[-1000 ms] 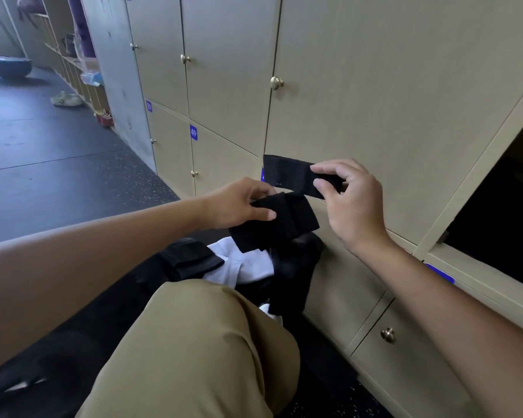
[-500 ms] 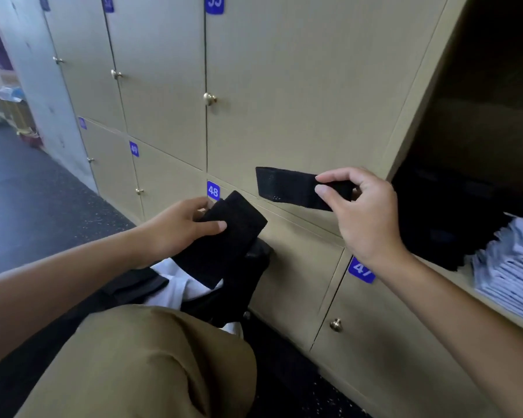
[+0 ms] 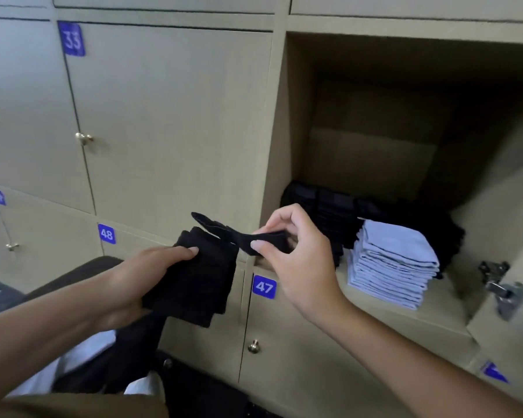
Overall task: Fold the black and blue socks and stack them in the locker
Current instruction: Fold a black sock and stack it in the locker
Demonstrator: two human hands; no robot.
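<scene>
My left hand [image 3: 139, 282] holds a black sock [image 3: 200, 282] folded over, thumb on top, in front of the door marked 48. My right hand [image 3: 287, 257] pinches the sock's other end [image 3: 242, 236] between thumb and fingers, just left of the open locker [image 3: 375, 146]. Inside the locker a stack of folded light blue socks [image 3: 393, 263] sits at the front. Folded black socks [image 3: 329, 212] are piled behind and to the left of it.
Closed locker doors with brass knobs [image 3: 83, 137] fill the wall to the left and below, marked 33, 48 and 47. The open door's metal hinge [image 3: 504, 291] juts out at right. A heap of white and black cloth [image 3: 103, 363] lies by my knee.
The view has swung right, so the open locker and its stacks show in full. Both hands have moved toward the locker, and my right hand has brought its end of the sock closer to the left hand's folded part.
</scene>
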